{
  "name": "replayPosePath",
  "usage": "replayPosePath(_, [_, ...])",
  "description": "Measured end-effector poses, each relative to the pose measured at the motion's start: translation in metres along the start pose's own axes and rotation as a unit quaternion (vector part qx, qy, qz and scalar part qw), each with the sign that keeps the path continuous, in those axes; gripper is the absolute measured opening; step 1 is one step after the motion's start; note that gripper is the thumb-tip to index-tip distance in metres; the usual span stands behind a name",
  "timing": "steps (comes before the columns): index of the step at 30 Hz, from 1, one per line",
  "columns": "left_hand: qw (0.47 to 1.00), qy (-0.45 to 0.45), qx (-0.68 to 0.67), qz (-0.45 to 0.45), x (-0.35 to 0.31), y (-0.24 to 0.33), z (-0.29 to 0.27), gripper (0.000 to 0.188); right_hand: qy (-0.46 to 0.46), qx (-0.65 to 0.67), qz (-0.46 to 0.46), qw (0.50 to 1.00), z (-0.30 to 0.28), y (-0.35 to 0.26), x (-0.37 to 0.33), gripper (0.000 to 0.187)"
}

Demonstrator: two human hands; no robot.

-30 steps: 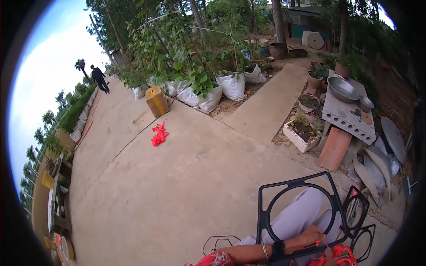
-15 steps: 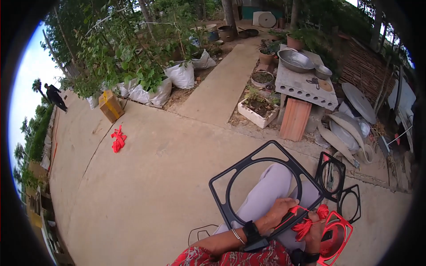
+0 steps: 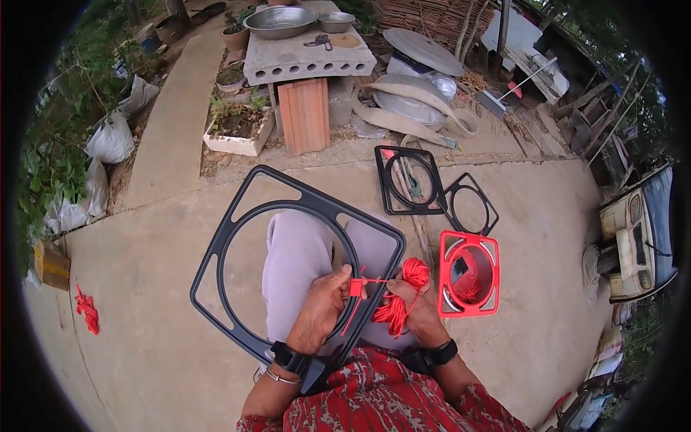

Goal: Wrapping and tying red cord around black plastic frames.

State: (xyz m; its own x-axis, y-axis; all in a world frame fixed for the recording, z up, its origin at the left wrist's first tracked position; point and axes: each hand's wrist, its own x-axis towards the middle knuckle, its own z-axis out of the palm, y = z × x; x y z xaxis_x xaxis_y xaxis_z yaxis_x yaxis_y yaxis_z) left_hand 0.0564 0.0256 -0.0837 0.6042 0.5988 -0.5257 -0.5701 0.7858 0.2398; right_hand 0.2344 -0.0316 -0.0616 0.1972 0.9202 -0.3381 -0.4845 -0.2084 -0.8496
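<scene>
A large black square frame (image 3: 234,322) with a round opening lies tilted across my lap. Red cord is wound in a short band (image 3: 356,288) around the frame's ring, with a loose tail hanging below. My left hand (image 3: 322,306) pinches at this band, thumb and fingertips pressed on the cord. My right hand (image 3: 421,302) is closed around a bundle of red cord (image 3: 415,272), its loops spilling above and below the fingers. A short taut length of cord runs between the two hands across the frame's side.
To the right stands a red square-rimmed container (image 3: 444,288) with red material inside. Beyond it are two smaller black frames (image 3: 385,198). A concrete slab table (image 3: 309,61) carries metal basins. A red cloth-like heap (image 3: 87,314) and a cardboard box (image 3: 52,268) lie left.
My view has swung to the right, so the surroundings shift left. The cord between my hands now stretches straight, and my right hand still holds the bundle.
</scene>
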Motion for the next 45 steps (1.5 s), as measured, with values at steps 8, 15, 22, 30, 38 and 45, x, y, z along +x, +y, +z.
replayPosePath(8, [0.991, 0.005, 0.113, 0.066, -0.002, -0.004, 0.001, 0.009, 0.016, -0.021, 0.027, 0.999, 0.001, -0.004, -0.004, 0.014])
replayPosePath(15, [0.985, -0.018, 0.146, 0.093, 0.001, -0.007, -0.012, 0.005, 0.01, -0.049, 0.024, 0.998, -0.002, -0.004, -0.005, 0.015])
replayPosePath(22, [0.979, 0.011, 0.185, 0.085, -0.007, -0.01, -0.007, 0.012, -0.007, -0.144, 0.01, 0.989, -0.016, -0.005, -0.013, 0.017])
replayPosePath(30, [0.962, 0.006, 0.254, 0.102, -0.009, -0.008, -0.008, 0.016, -0.041, -0.236, -0.004, 0.971, -0.016, -0.024, -0.027, 0.014])
replayPosePath(38, [0.986, 0.022, 0.148, 0.074, -0.011, -0.005, -0.005, 0.022, -0.083, -0.168, 0.067, 0.98, -0.005, -0.024, -0.037, 0.009])
replayPosePath(45, [0.96, 0.033, 0.257, 0.103, -0.011, -0.009, 0.002, 0.014, -0.079, -0.149, 0.07, 0.983, -0.005, -0.026, -0.037, 0.009])
